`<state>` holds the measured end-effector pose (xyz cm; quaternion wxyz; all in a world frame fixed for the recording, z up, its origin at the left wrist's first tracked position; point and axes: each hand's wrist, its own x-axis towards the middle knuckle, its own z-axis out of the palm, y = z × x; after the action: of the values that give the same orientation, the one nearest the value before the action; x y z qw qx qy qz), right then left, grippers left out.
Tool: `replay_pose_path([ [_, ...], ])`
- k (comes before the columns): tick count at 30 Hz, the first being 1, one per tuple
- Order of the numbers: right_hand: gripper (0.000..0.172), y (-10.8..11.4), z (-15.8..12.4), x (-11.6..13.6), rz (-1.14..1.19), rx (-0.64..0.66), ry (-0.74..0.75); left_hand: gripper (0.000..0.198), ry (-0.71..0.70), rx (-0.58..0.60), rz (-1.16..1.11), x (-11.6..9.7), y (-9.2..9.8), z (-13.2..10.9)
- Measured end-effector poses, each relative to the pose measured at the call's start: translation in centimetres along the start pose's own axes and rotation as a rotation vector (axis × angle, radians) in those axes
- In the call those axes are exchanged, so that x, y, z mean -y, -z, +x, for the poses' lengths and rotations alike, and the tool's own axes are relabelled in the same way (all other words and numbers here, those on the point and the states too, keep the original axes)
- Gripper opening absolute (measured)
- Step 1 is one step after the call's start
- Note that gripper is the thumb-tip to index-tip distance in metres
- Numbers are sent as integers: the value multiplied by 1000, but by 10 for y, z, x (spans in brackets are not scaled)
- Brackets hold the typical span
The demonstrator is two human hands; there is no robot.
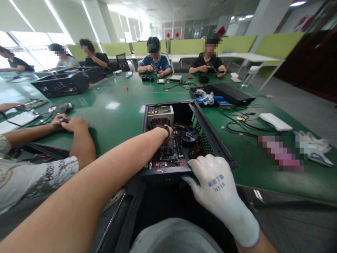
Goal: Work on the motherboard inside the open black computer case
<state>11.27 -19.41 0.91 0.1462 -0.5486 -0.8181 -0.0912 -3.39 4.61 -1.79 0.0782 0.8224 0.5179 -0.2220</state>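
An open black computer case (160, 179) lies on its side at the near edge of the green table. My bare left hand (167, 134), with a black band at the wrist, reaches inside it over the motherboard (170, 151), between the power supply (161, 115) and a round black fan (189, 136). Its fingers are mostly hidden, and whether they hold anything cannot be seen. In a white glove, my right hand (213, 177) grips the case's near edge toward its right corner, thumb on the front side and fingers over the rim. Thin coloured wires run beside the fan.
On the green table (113, 116), black cables (231, 121), a white box-like object (275, 122) and a white glove (314, 147) lie to the right. Beyond the case is a black tray (197, 100) with gloves. A co-worker's hands (71, 123) are close on the left; others sit across.
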Motion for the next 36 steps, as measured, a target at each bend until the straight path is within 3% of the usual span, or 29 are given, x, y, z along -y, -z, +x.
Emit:
replay_pose_path([
  [4,25,0,1,0,-4,-11,7,56,21,128,180,-6,5,-6],
  [22,25,0,0,1,-17,-2,-6,59,4,87,206,-12,11,-26],
  [29,26,0,0,1,-18,-4,-3,71,-1,103,223,-13,13,-25],
  [36,25,0,0,1,-20,-2,-1,62,-15,117,197,-13,13,-27],
])
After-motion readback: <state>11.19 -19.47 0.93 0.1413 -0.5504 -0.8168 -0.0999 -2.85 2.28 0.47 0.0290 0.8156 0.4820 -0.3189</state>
